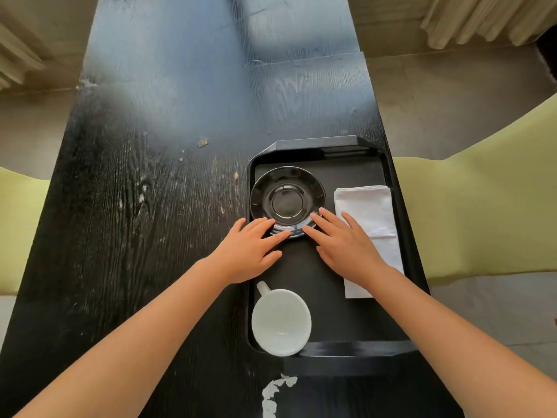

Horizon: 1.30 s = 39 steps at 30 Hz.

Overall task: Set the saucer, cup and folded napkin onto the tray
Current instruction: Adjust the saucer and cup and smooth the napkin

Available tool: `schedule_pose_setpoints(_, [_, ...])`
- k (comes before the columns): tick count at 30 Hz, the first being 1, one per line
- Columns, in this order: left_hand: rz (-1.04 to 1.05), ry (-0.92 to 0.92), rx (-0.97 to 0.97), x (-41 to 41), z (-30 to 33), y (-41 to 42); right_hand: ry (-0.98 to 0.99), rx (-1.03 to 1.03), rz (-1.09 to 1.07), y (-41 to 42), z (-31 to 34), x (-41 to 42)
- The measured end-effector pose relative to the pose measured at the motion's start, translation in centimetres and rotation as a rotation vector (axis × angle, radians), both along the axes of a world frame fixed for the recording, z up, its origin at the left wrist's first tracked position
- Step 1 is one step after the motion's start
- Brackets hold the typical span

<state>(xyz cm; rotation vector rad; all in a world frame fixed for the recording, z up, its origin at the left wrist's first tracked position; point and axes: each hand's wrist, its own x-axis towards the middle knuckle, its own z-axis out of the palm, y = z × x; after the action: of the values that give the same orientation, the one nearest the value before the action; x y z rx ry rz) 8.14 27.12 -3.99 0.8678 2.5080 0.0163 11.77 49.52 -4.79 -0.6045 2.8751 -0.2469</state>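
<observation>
A black tray (355, 300) lies on the right side of a dark wooden table. A glossy black saucer (287, 200) sits in the tray's far left part. My left hand (250, 251) and my right hand (343, 245) rest flat with spread fingers, their fingertips touching the saucer's near rim from either side. A white cup (281, 322) stands upright in the tray's near left corner, its handle pointing away from me. A folded white napkin (369, 218) lies along the tray's right side, partly under my right wrist.
The dark table (135, 221) stretches far ahead, scuffed, with a small crumb (202, 143) left of the tray. Pale green seats (482, 212) flank both long edges. White chipped paint (272, 393) marks the near table edge.
</observation>
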Motion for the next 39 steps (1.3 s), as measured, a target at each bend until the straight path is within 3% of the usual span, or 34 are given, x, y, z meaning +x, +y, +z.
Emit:
schedule_pose_setpoints(13, [0.026,-0.058,0.022,2.3,0.2,0.5,-0.064,0.063,-0.019,0.1,0.6,2.1])
schedule_pose_setpoints(17, [0.035,-0.023,0.098,3.4,1.7,0.1,0.014,-0.036,-0.034,-0.6,1.9,3.1])
schedule_pose_setpoints(21, [0.036,0.152,0.387,7.8,4.2,-1.4,0.241,-0.219,0.142,-0.5,3.0,6.5])
schedule_pose_setpoints(24, [0.003,0.153,0.403,12.1,4.4,-2.7,0.236,-0.257,0.359,-0.7,3.1,9.4])
schedule_pose_setpoints(27, [-0.04,0.126,0.418,14.8,3.8,-2.9,0.177,-0.235,0.441,-1.1,3.3,10.4])
schedule_pose_setpoints(33, [-0.011,0.141,0.505,16.3,2.2,-2.2,0.224,-0.227,0.381,-2.2,3.2,10.6])
schedule_pose_setpoints(39, [0.006,0.179,0.483,15.2,1.9,-2.7,0.305,-0.258,0.167,-3.3,2.3,12.1])
